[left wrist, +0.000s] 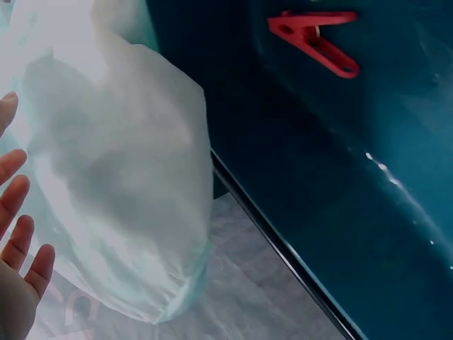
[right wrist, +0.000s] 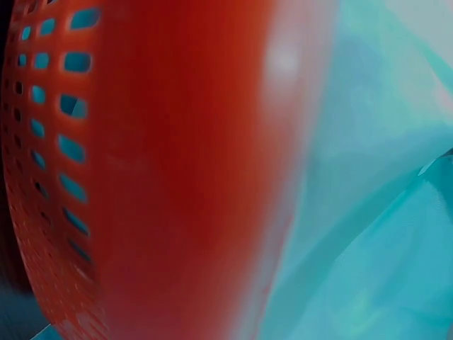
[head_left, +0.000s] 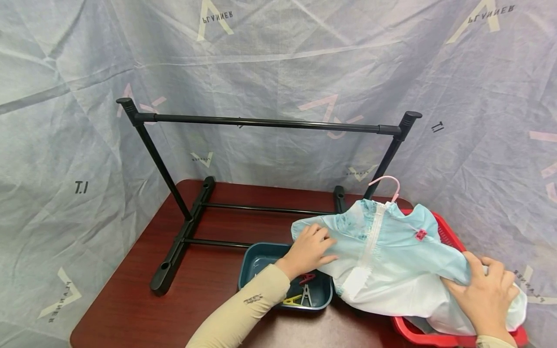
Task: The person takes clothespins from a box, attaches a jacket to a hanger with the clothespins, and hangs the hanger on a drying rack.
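Observation:
A light blue and white zip jacket hangs on a pink hanger, whose hook sticks out above the collar. It lies spread over a red basket. My left hand is over the sleeve at the left, fingers loosely bent; the left wrist view shows its fingers spread beside the pale sleeve. At the right, my right hand grips the other sleeve, thumb and fingers on either side. Only the basket wall and blue fabric fill the right wrist view.
A black rack with a top bar stands on the dark red table. In front of it, a blue tray contains clothespins, among them a red one and a yellow one. A printed grey cloth hangs behind.

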A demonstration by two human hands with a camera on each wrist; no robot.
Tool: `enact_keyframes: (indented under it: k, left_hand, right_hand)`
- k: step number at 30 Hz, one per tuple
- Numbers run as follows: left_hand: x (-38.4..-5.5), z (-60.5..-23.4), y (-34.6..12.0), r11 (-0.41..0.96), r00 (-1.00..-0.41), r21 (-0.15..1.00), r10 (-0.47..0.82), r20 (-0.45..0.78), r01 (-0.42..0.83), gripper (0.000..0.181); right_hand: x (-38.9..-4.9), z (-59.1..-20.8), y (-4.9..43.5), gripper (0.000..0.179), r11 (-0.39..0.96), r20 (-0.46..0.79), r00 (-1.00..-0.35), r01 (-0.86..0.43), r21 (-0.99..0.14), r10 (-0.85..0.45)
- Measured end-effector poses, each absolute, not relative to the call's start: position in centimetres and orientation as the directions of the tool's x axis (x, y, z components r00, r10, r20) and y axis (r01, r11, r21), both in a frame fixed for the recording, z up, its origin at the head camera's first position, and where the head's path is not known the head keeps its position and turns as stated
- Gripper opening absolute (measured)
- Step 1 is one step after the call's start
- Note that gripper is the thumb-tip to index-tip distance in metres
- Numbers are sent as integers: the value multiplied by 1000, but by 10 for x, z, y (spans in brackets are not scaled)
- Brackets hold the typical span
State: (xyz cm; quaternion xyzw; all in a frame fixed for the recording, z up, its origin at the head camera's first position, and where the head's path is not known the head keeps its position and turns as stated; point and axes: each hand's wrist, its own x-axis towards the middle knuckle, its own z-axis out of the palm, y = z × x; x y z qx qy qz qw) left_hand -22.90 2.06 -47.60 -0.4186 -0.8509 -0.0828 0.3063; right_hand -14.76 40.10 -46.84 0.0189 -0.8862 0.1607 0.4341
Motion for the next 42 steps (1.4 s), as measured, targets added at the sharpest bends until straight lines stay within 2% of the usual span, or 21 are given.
enact_keyframes:
  k: [6, 13, 21, 28, 36, 42]
  left_hand:
    - [-229, -481, 15, 648, -484, -116, 664, 570, 752, 34]
    - [-229, -487, 7, 647, -474, -116, 657, 587, 753, 36]
    - [-227, -492, -1, 658, -514, -112, 672, 533, 745, 42]
    - [-225, -495, -7, 673, -524, -128, 667, 529, 728, 48]
    - [-224, -497, -13, 686, -564, -107, 668, 485, 720, 45]
    - [-224, -504, -17, 704, -583, -109, 656, 480, 702, 45]
  right_hand:
    - [-147, -468, 400, 93, 946, 770, -628, -175, -274, 107]
    - [-146, -468, 400, 91, 952, 778, -621, -174, -253, 93]
    - [-147, -468, 399, 91, 953, 783, -615, -172, -247, 92]
    - [-148, -469, 401, 92, 956, 794, -602, -170, -239, 91]
    - [-147, -468, 403, 96, 951, 768, -631, -157, -265, 109]
    - [-148, -469, 404, 94, 958, 790, -603, -145, -247, 113]
